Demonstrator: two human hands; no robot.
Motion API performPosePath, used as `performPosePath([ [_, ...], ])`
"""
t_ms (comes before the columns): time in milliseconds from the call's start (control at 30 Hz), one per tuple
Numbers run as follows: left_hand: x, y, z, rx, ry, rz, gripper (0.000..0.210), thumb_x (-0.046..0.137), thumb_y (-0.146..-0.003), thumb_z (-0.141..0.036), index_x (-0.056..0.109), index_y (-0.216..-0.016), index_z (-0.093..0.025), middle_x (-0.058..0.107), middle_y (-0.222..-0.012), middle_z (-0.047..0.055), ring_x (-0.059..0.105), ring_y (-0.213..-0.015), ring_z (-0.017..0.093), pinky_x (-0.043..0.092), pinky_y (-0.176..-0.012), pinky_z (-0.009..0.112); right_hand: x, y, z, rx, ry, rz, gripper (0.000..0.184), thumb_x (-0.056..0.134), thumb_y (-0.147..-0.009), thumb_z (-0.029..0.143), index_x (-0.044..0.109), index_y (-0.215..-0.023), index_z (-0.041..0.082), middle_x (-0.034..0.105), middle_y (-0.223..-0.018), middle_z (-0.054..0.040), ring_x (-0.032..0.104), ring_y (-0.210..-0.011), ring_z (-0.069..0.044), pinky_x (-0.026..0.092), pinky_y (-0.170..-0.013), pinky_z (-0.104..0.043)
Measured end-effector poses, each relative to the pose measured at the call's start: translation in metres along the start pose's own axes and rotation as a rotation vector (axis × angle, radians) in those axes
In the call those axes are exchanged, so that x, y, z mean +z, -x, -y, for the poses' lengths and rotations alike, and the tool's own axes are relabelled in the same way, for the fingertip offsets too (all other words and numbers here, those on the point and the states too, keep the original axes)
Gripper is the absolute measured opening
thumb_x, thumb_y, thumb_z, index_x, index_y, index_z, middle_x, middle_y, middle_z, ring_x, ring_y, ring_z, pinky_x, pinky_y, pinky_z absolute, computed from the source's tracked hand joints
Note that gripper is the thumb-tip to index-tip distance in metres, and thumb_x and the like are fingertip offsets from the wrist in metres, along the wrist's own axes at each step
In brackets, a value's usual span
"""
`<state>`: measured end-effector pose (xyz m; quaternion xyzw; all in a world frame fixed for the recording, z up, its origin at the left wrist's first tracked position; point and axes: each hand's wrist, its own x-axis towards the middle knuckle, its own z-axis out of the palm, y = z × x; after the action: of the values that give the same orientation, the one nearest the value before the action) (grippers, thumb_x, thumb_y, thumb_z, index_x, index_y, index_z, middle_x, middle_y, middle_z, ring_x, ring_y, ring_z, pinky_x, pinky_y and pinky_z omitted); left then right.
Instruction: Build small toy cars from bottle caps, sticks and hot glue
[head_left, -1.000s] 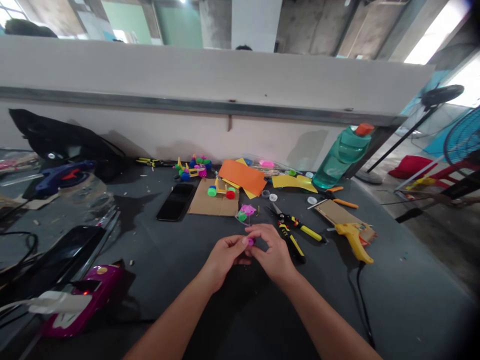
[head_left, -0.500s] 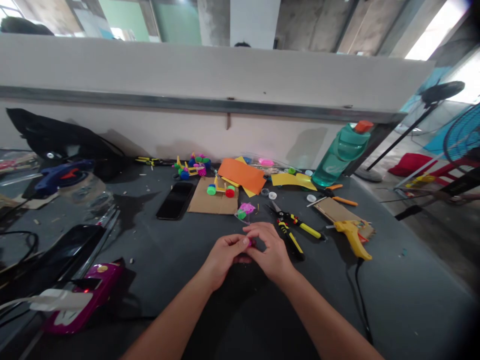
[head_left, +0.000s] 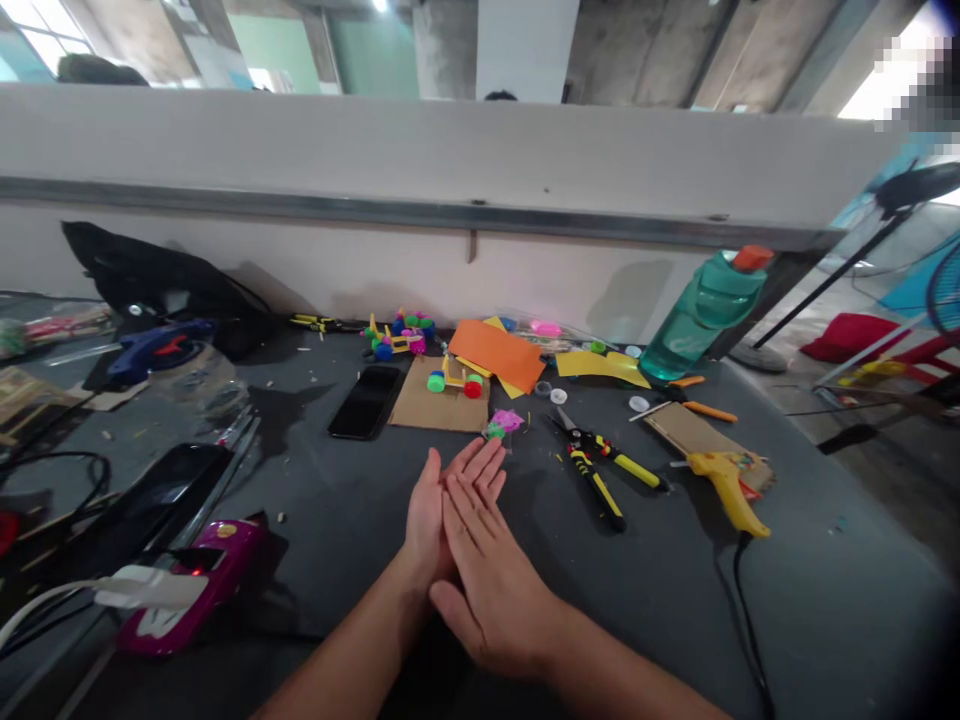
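My left hand (head_left: 431, 510) is palm up with its fingers stretched out. Laid flat across it is my right hand (head_left: 491, 575), fingers straight, so the two palms meet. Whatever may lie between the palms is hidden. Just beyond the fingertips is a soft-looking pink and green lump (head_left: 506, 422) with clear plastic by it. Behind that, a small wheeled toy (head_left: 454, 380) with green and red wheels stands on a piece of cardboard (head_left: 420, 412). Yellow-and-black handled snips (head_left: 592, 455) lie with their blades apart, right of my hands.
A phone (head_left: 365, 402) lies left of the cardboard. Orange paper (head_left: 499, 352), yellow paper (head_left: 600, 367) and a teal bottle (head_left: 701, 315) are at the back. A yellow glue gun (head_left: 727, 490) is on the right; a magenta power strip (head_left: 217, 560) and blue glue gun (head_left: 157, 350) on the left.
Both hands were pinching a small pink piece between their fingertips. Now the fingers are straightened, the palms are together, and the pink piece is out of sight. The view has shifted slightly left.
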<state>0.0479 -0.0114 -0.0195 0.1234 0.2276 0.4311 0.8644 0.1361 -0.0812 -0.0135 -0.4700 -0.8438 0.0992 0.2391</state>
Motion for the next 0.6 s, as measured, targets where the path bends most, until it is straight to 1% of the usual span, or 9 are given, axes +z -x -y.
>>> performPosePath([
  [67, 0.003, 0.002, 0.003, -0.058, 0.037, 0.005, 0.06, 0.027, -0.09, -0.052, 0.043, -0.131, -0.011, 0.044, -0.137, 0.014, 0.037, -0.129, 0.025, 0.025, -0.108, 0.039, 0.001, 0.0, -0.002, 0.042, 0.052, -0.006, 0.084, 0.04, -0.086, 0.052, 0.011, -0.141, -0.003, 0.008, -0.148, -0.0241, 0.004, -0.138, -0.032, 0.021, -0.11, -0.052],
  [167, 0.006, 0.005, -0.001, -0.185, 0.074, 0.071, 0.062, 0.028, -0.089, -0.054, 0.04, -0.134, -0.013, 0.042, -0.139, 0.013, 0.032, -0.131, 0.025, 0.022, -0.109, 0.038, 0.001, -0.001, -0.009, 0.075, 0.135, -0.07, 0.09, 0.032, -0.084, 0.063, 0.009, -0.141, -0.003, 0.007, -0.148, -0.0253, 0.002, -0.138, -0.034, 0.015, -0.11, -0.057],
  [200, 0.007, 0.006, -0.003, -0.161, 0.082, 0.083, 0.063, 0.026, -0.089, -0.054, 0.039, -0.135, -0.013, 0.043, -0.138, 0.013, 0.032, -0.132, 0.025, 0.021, -0.109, 0.038, 0.001, -0.001, -0.01, 0.026, 0.142, -0.071, 0.092, 0.031, -0.083, 0.065, 0.01, -0.141, -0.003, 0.008, -0.148, -0.0253, 0.003, -0.138, -0.035, 0.014, -0.11, -0.057],
  [267, 0.007, 0.007, -0.008, 0.001, 0.096, 0.106, 0.067, 0.024, -0.088, -0.056, 0.033, -0.138, -0.012, 0.041, -0.139, 0.013, 0.029, -0.133, 0.023, 0.019, -0.11, 0.037, 0.002, -0.001, -0.008, -0.125, 0.123, -0.04, 0.097, 0.031, -0.079, 0.07, 0.012, -0.141, -0.002, 0.012, -0.148, -0.0237, 0.005, -0.138, -0.034, 0.016, -0.111, -0.054],
  [333, 0.007, 0.008, -0.009, -0.027, 0.089, 0.144, 0.068, 0.024, -0.088, -0.057, 0.03, -0.139, -0.013, 0.038, -0.142, 0.012, 0.025, -0.135, 0.021, 0.016, -0.11, 0.037, 0.003, -0.001, -0.008, -0.21, 0.1, -0.019, 0.099, 0.031, -0.077, 0.072, 0.014, -0.142, 0.0, 0.014, -0.148, -0.0218, 0.007, -0.138, -0.032, 0.019, -0.111, -0.049],
  [367, 0.007, 0.008, -0.009, -0.095, 0.078, 0.153, 0.068, 0.024, -0.088, -0.057, 0.031, -0.139, -0.012, 0.038, -0.142, 0.013, 0.023, -0.136, 0.022, 0.014, -0.111, 0.037, 0.002, 0.0, -0.009, -0.185, 0.102, -0.034, 0.098, 0.031, -0.077, 0.072, 0.013, -0.142, 0.0, 0.014, -0.148, -0.0216, 0.007, -0.138, -0.032, 0.019, -0.112, -0.049],
  [467, 0.008, 0.009, -0.009, -0.242, 0.053, 0.15, 0.066, 0.026, -0.088, -0.057, 0.037, -0.136, -0.013, 0.038, -0.142, 0.012, 0.02, -0.136, 0.022, 0.011, -0.111, 0.036, -0.001, 0.001, -0.013, 0.034, 0.148, -0.104, 0.092, 0.029, -0.082, 0.067, 0.008, -0.142, 0.0, 0.01, -0.149, -0.0228, 0.006, -0.138, -0.033, 0.016, -0.111, -0.053],
  [533, 0.008, 0.008, -0.011, -0.184, 0.065, 0.161, 0.066, 0.02, -0.089, -0.057, 0.039, -0.135, -0.014, 0.038, -0.142, 0.011, 0.021, -0.136, 0.022, 0.011, -0.111, 0.038, -0.004, 0.001, -0.011, 0.012, 0.155, -0.088, 0.094, 0.03, -0.082, 0.067, 0.01, -0.142, -0.002, 0.01, -0.148, -0.0236, 0.005, -0.138, -0.033, 0.014, -0.111, -0.053],
  [600, 0.005, 0.006, -0.011, 0.029, 0.1, 0.147, 0.066, 0.021, -0.088, -0.058, 0.039, -0.135, -0.016, 0.038, -0.143, 0.009, 0.022, -0.136, 0.019, 0.011, -0.111, 0.036, -0.007, 0.001, -0.005, -0.153, 0.128, -0.015, 0.097, 0.032, -0.078, 0.071, 0.014, -0.141, -0.001, 0.014, -0.148, -0.0222, 0.005, -0.138, -0.032, 0.016, -0.113, -0.049],
])
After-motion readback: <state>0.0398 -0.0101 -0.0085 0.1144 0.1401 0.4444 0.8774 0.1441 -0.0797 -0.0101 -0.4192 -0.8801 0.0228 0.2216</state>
